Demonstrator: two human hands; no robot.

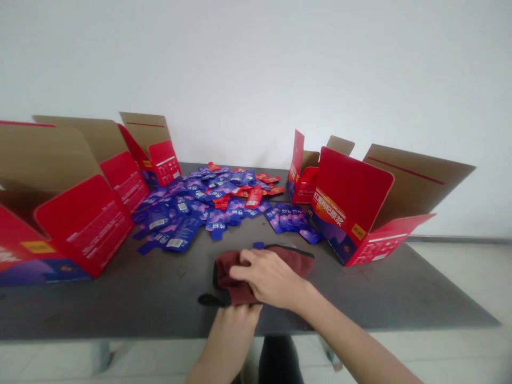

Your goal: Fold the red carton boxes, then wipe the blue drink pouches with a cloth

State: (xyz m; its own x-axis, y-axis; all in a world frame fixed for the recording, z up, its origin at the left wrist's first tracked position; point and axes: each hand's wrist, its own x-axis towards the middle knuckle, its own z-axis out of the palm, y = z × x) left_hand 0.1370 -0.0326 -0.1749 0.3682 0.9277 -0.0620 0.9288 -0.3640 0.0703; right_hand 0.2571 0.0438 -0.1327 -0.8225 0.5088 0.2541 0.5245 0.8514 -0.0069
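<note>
Lower centre: maroon cloth [236, 266], soft, rumpled, black-edged with a black loop at its left end, above the dark, matte worktop [160, 298]. Right hand [266, 274]: fingers curled, against the cloth's upper face; grip closure cannot be told. Left hand [240, 312]: mostly hidden under the cloth; finger spread cannot be told. Centre to centre-left: loose heap of flat purple pouches [180, 229], glossy, angular; red pouches [255, 197] among them. Left side and right of centre: open cardboard cartons [352, 208], printed red outside, plain brown inside, flaps raised.
</note>
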